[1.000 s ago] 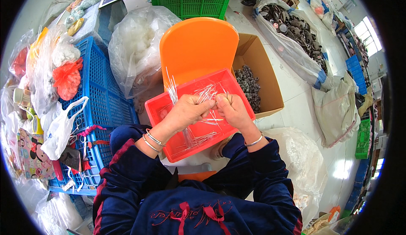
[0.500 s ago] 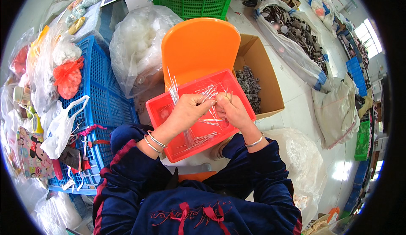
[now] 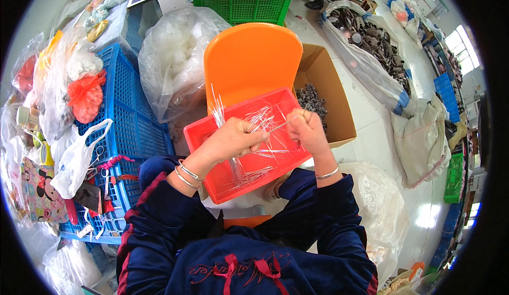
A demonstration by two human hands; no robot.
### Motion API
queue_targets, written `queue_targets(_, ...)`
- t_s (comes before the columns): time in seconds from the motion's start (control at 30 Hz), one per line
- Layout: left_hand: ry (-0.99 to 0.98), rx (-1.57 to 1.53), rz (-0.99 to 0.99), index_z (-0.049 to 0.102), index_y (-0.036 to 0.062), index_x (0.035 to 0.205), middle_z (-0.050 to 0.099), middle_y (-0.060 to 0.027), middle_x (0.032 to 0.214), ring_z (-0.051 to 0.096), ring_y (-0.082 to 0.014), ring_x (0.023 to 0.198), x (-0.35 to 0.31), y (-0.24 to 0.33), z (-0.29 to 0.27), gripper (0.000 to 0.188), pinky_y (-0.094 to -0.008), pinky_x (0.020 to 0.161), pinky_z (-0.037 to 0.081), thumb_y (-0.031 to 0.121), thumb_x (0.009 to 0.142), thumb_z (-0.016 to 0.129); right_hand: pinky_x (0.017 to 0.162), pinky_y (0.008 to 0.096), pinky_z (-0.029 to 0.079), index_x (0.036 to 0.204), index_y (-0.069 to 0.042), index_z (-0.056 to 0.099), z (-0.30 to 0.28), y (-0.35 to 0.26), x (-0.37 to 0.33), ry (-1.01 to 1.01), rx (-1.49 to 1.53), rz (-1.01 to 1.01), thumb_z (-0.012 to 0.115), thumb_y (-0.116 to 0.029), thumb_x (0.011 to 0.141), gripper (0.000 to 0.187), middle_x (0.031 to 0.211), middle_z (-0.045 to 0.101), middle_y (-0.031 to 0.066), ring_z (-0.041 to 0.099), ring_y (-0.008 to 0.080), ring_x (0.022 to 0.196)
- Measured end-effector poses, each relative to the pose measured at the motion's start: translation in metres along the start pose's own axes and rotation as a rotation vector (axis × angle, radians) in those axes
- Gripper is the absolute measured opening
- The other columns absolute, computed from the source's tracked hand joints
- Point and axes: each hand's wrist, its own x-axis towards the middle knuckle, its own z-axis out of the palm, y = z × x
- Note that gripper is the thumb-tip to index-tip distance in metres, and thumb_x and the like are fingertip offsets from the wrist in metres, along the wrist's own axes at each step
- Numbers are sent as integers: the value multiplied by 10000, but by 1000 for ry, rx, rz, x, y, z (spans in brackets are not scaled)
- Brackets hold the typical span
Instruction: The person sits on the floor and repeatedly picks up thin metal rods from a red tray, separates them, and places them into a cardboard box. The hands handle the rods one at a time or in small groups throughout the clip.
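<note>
My left hand [image 3: 231, 137] is closed around a bundle of thin whitish wires [image 3: 218, 112], whose ends stick out above and below the fist. Between its thumb and forefinger and my right hand [image 3: 308, 131] a single thin wire [image 3: 278, 127] runs slantwise. The right fingers are pinched on its far end. Both hands are over a red plastic tray [image 3: 289, 101], where more loose wires [image 3: 260, 119] lie scattered. The tray is tilted and rests against an orange chair [image 3: 253, 61]. Whether the wire is doubled or twisted is too small to tell.
Blue crates [image 3: 127, 120] hung with bags and scissors stand at my left. A clear bag of white stuffing [image 3: 177, 45] sits beyond them. Right of the chair is a cardboard box [image 3: 336, 101] holding grey fuzzy pieces. A large sack of dark items [image 3: 366, 40] lies farther right.
My hands have drawn apart. The right one moved right and slightly up, turning into a tighter fist, and a length of wire now shows between them. The left has shifted only a little.
</note>
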Motion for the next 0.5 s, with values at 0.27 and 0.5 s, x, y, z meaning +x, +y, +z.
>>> queue_targets(0.27, -50, 181, 46, 671, 0, 773, 558, 24, 582, 416, -18, 479, 4, -14, -11, 286, -194, 459, 337, 229, 933, 609, 443, 216, 244, 683, -85, 405, -14, -5, -1, -125, -7, 6, 486, -177, 974, 315, 593, 362, -44, 293, 41, 507)
queue_targets(0.5, 89, 96, 49, 677, -33, 889, 671, -70, 690, 522, -65, 483, -2, -11, -21, 335, -211, 481, 423, 261, 971, 539, 420, 213, 246, 661, -83, 459, -47, -11, 6, 28, -39, 81, 510, -161, 920, 275, 568, 387, -51, 322, 31, 482)
